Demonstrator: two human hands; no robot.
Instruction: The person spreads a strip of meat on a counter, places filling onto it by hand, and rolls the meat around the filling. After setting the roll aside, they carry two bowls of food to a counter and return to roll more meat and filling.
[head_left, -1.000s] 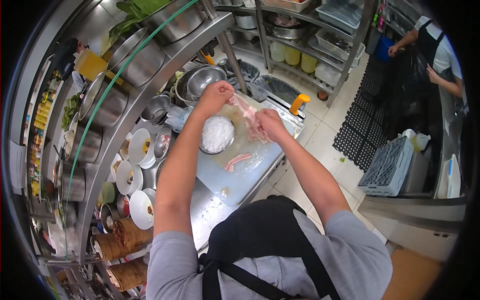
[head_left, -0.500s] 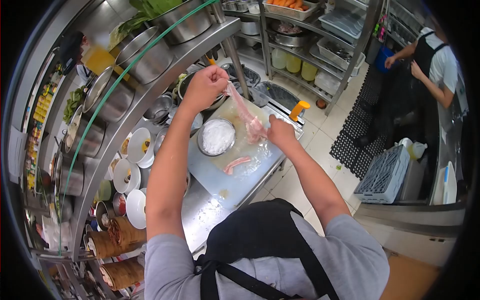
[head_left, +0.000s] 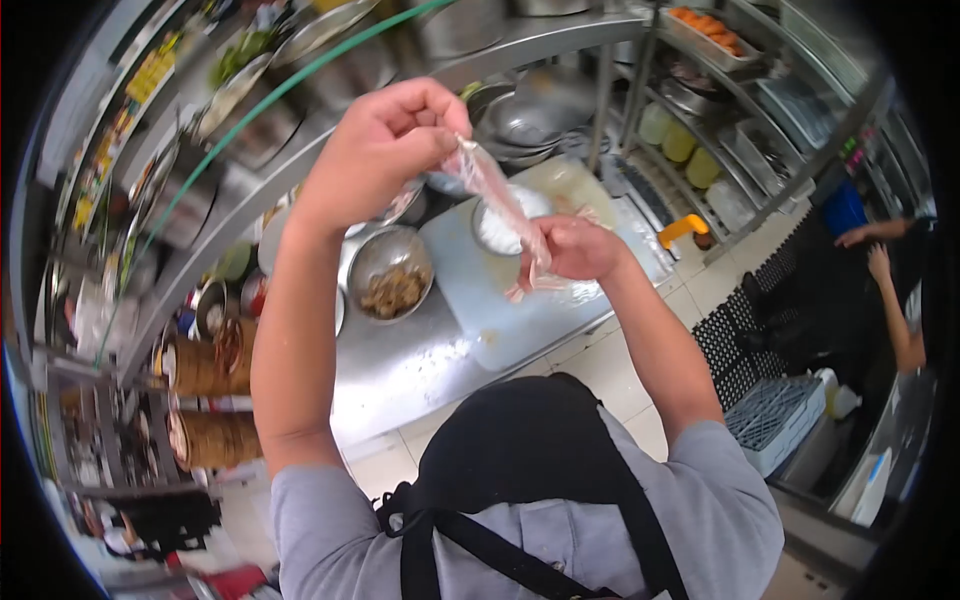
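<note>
A long pale pink strip of raw meat is stretched in the air between my two hands. My left hand, raised high, pinches its upper end. Lower down and to the right, my right hand is closed around its lower part. Beneath and behind the strip is a bowl of white powder on the pale cutting board. A smaller meat piece shows on the board, partly hidden by my right hand and the strip.
Left of the board stands a metal bowl of brown pieces. A steel shelf with pots runs above and behind. An orange handle sticks up beyond the board. Bamboo steamers are at left; another person is at right.
My left hand has risen closer to the camera, still pinching the strip. My right hand now wraps the strip above the board. The view has turned, bringing the bowl of brown pieces into sight.
</note>
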